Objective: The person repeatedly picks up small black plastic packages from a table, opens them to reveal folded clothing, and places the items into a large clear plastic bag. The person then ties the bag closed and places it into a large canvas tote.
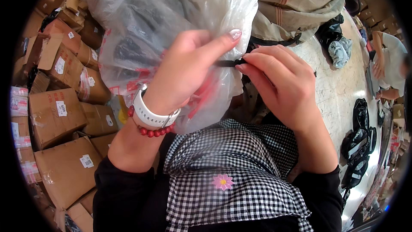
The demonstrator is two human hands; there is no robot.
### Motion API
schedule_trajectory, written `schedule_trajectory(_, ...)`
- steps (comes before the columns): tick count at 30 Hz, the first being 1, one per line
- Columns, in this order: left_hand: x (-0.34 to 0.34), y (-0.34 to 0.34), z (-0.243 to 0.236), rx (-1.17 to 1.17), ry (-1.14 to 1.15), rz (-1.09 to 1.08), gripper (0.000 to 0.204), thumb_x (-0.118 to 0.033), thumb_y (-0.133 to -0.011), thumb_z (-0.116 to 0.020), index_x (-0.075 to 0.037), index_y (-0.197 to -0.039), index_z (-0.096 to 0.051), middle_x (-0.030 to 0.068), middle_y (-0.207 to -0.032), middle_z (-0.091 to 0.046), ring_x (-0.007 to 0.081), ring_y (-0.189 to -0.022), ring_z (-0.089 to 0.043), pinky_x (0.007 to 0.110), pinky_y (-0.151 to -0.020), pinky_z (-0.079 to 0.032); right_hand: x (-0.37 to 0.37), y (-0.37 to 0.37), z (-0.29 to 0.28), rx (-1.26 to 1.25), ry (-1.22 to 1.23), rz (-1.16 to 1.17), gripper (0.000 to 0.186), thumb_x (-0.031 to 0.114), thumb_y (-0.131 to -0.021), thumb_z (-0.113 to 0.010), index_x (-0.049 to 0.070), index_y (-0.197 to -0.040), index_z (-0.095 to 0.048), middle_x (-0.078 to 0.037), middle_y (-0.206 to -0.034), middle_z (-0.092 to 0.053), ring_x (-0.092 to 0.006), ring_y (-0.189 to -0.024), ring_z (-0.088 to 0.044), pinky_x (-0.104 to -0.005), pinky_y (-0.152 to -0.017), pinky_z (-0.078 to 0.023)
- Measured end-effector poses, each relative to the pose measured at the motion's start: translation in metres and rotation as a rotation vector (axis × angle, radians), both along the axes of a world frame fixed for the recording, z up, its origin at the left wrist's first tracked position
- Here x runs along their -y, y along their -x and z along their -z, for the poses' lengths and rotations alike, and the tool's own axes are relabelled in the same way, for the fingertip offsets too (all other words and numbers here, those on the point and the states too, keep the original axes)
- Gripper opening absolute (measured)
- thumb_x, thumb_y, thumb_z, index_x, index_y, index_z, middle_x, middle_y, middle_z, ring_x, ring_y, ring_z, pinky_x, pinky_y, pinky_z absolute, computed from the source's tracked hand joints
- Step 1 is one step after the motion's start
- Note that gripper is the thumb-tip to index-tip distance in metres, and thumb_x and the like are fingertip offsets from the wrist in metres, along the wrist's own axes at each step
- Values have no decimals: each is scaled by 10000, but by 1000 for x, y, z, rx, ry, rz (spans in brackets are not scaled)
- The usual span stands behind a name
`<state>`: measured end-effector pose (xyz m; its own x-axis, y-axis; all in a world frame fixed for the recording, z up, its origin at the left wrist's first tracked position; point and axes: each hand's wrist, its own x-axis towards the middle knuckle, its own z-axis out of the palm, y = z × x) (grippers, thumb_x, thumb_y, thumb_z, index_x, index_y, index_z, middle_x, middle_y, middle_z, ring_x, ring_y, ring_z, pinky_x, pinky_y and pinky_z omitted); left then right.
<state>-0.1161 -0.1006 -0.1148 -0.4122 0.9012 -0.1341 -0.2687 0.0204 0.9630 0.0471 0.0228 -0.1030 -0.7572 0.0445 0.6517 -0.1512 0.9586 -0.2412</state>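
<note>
A large translucent plastic bag (137, 25) with red print hangs in front of me, dark contents showing through it. My left hand (176, 71) is closed round the bag's gathered neck, thumb pointing up along the plastic. At that neck, my right hand (285, 81) pinches the end of a thin black cable tie (226, 63) between thumb and fingertips. The tie runs from those fingers toward the left hand; how far it goes round the neck is hidden. The bag's loose top (227, 4) stands up above both hands.
Cardboard boxes (58, 118) are piled on the left. A beige cloth sack (296, 4) lies beyond my right hand. On the pale table (330, 90) at right are black strapped items (359, 146) and a grey bundle (340, 52). Another person (390, 62) is at the far right.
</note>
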Motion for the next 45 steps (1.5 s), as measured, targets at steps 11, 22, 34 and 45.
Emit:
schedule_trajectory(11, -2, -2, 1, -153, 24, 30, 313, -220, -1007, -650, 76, -1103, -689, 70, -1034, -727, 75, -902, -653, 227, -797, -522, 9, 0, -32, 201, 74, 6, 136, -8, -803, -730, -8, -887, -623, -120, -810, -605, -323, -702, -597, -387, -621, -491)
schedule_trajectory(22, 3, -2, -6, 1, -52, 17, 270, -220, -990, -671, 41, -1050, -702, 31, -916, -704, 50, -771, -636, 213, -665, -504, -2, 3, -11, 195, 187, -118, 113, -26, -837, -670, -18, -907, -583, -142, -827, -590, -333, -744, -597, -381, -655, -496)
schedule_trajectory(34, 9, 1, -4, 82, -55, -21, 254, -231, -992, -671, 20, -1016, -687, 0, -846, -664, 42, -690, -607, 222, -606, -501, 9, 2, 0, -236, 779, 68, 191, 100, -875, -782, 24, -892, -607, 9, -795, -609, -49, -696, -558, -206, -617, -447)
schedule_trajectory(45, 8, 4, -9, 228, -100, -21, 262, -202, -986, -665, 36, -1090, -695, 51, -975, -707, 90, -831, -661, 229, -715, -518, 0, 18, 4, 331, 930, -102, 316, 208, -965, -708, -26, -774, -616, -16, -600, -490, -73, -602, -392, -289, -532, -374)
